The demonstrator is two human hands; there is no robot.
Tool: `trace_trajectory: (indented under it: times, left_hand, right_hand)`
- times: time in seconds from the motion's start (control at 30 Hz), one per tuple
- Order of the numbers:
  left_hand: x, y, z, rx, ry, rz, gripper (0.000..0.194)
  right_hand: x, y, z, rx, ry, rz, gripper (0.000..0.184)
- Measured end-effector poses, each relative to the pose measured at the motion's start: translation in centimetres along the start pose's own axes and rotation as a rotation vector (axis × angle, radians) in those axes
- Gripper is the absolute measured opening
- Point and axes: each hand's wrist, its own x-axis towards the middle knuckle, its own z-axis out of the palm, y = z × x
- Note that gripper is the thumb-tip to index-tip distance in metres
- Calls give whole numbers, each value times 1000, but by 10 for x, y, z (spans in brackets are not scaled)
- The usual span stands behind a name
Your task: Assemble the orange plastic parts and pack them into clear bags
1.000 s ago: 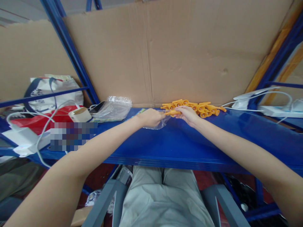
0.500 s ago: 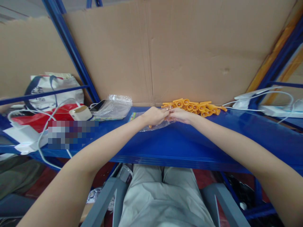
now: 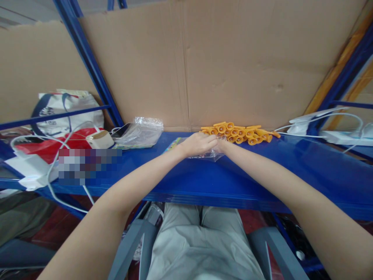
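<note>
My left hand [image 3: 200, 144] is over a clear plastic bag [image 3: 214, 156] on the blue shelf, its fingers closed on the bag near my right hand. Part of the bag, with a colourful printed end [image 3: 174, 144], shows to the left of that hand. My right hand [image 3: 222, 145] meets the left from the other side, against the bag's plastic. Its fingers are hidden behind the left hand and the film. Just behind and to the right lies a pile of orange horn-shaped plastic pieces [image 3: 239, 133], most with their wide round mouths facing me.
To the left lies a stack of clear bags [image 3: 145, 134] with a phone [image 3: 121, 130] by it. Further left are a white charger [image 3: 100, 139], cables, red cloth and a white tote bag [image 3: 78, 112]. Cardboard [image 3: 233, 62] walls the back. A power strip [image 3: 346, 137] sits at right.
Both hands have shifted slightly; my left hand now covers the right hand's fingers. The bag has moved a little to the right with them. The orange pile stays in place.
</note>
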Motion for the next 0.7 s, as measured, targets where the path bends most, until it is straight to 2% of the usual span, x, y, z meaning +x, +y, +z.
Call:
trace_trajectory:
  times: [0.1, 0.2, 0.27, 0.33, 0.4, 0.47, 0.53, 0.63, 0.7]
  left_hand:
    - [2, 1, -4, -41, 11, -35, 28]
    - [-3, -12, -6, -106, 66, -197, 30]
    - [-13, -27, -5, -139, 146, -430, 34]
    - [-27, -46, 0, -165, 210, -706, 39]
    - [-46, -64, 10, -190, 208, -996, 44]
    - [-67, -76, 21, -240, 147, -1283, 46]
    - [-86, -83, 30, -430, 41, -1479, 39]
    - [-103, -87, 35, -839, -165, -1460, 29]
    - [-105, -86, 35, -993, -238, -1450, 27]
  right_hand:
    - [5, -3, 1, 60, 28, -18, 19]
    - [4, -4, 7, 126, 0, -17, 11]
    - [1, -4, 11, 243, -45, 5, 2]
    - [-3, -5, 12, 373, -55, 39, 9]
    - [-7, -4, 12, 438, -21, 70, 13]
    - [-11, -3, 10, 449, 3, 87, 15]
    - [-14, -1, 11, 430, -4, 89, 15]
    - [-17, 1, 14, 353, -25, 83, 11]
    - [-18, 0, 17, 297, -29, 78, 10]
